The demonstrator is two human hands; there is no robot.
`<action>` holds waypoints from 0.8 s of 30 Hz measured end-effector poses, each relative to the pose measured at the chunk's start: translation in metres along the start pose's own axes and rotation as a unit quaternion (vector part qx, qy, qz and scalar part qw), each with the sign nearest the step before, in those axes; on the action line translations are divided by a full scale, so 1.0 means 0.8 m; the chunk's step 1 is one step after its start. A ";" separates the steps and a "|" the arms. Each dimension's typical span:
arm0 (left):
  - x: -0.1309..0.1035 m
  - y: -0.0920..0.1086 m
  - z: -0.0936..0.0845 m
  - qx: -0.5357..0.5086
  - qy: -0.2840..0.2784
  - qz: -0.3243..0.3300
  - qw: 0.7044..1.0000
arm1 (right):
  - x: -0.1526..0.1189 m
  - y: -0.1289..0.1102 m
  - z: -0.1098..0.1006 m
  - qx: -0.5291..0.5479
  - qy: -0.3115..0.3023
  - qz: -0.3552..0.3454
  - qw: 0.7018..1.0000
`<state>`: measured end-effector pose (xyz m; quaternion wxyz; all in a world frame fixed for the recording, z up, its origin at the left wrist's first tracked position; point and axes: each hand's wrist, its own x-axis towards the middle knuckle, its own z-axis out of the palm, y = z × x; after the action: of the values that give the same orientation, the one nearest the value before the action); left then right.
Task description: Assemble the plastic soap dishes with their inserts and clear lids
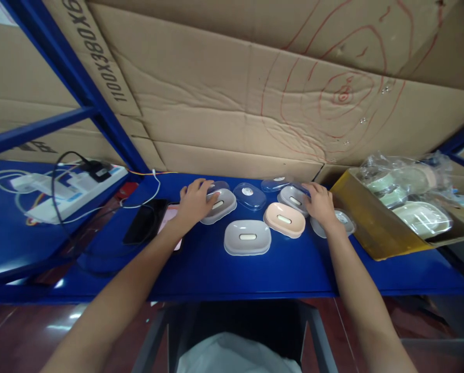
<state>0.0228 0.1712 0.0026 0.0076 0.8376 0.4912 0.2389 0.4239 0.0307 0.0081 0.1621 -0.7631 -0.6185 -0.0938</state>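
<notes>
My left hand [199, 201] has its fingers and thumb closed around the left side of a grey oval soap dish [227, 203]. At the right, my right hand [320, 201] grips the right edge of another grey soap dish [291, 199]; some of its fingertips are hidden. Between them lie a peach soap dish [278, 211] and, closer to me, a third grey soap dish [247, 230]. Clear oval lids rest behind: one lid [251, 199] with a round white sticker, another lid [271, 185] to its right. A further lid [344, 220] lies partly under my right wrist.
The blue shelf [232, 280] meets a cardboard wall [216, 124]. Left are a black phone [143, 225], a second lit phone [168, 217], a power strip [80, 191] and cables. A carton [366, 228] with plastic-wrapped dishes [422, 215] stands right.
</notes>
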 end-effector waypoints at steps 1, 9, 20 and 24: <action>-0.001 0.003 -0.003 0.006 0.003 0.010 1.000 | 0.000 -0.004 -0.003 -0.001 -0.003 -0.009 1.000; -0.031 0.039 -0.012 0.053 -0.067 0.117 0.990 | -0.006 -0.029 0.000 0.004 -0.082 -0.071 0.994; -0.031 0.039 -0.005 0.063 -0.093 0.126 0.986 | -0.003 -0.039 0.003 -0.008 -0.100 -0.070 0.992; -0.027 0.043 -0.005 0.047 -0.080 0.108 0.990 | -0.007 -0.045 0.001 -0.016 -0.103 -0.066 0.992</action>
<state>0.0403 0.1345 0.0061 -0.0185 0.9016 0.4063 0.1473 0.3879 0.0321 0.0103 0.0786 -0.7291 -0.6790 -0.0351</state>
